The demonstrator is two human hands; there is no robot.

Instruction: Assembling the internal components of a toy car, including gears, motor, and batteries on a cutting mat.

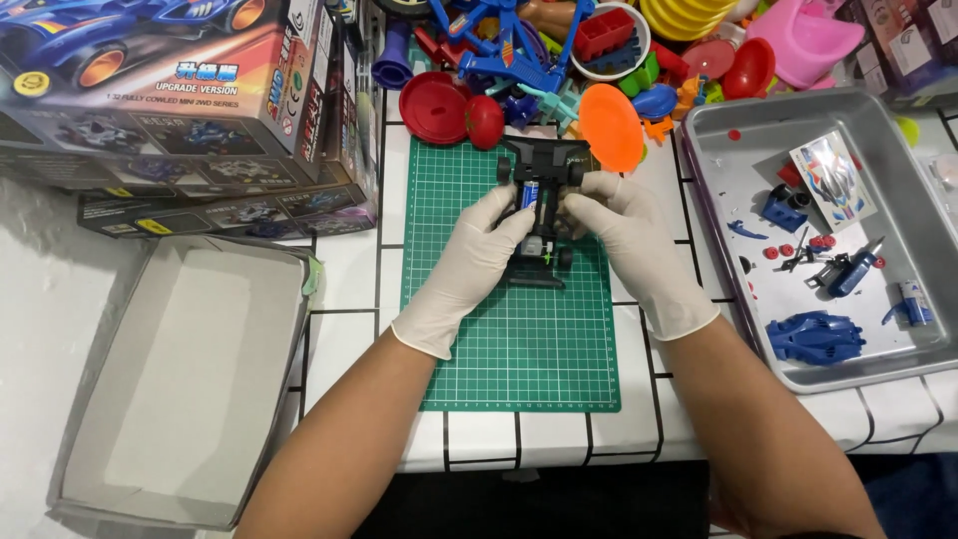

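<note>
Both gloved hands are pinching a little black toy car [540, 215] — the left hand [467, 269] and right hand [631, 245] fingers are pressing in from each side, on a blue battery in its middle. The car is sitting between the fingers, on the green mat [509, 349]. It could be slipping or tipping if they squeeze too hard — it looks bare, with no shell, small wheels showing.
</note>
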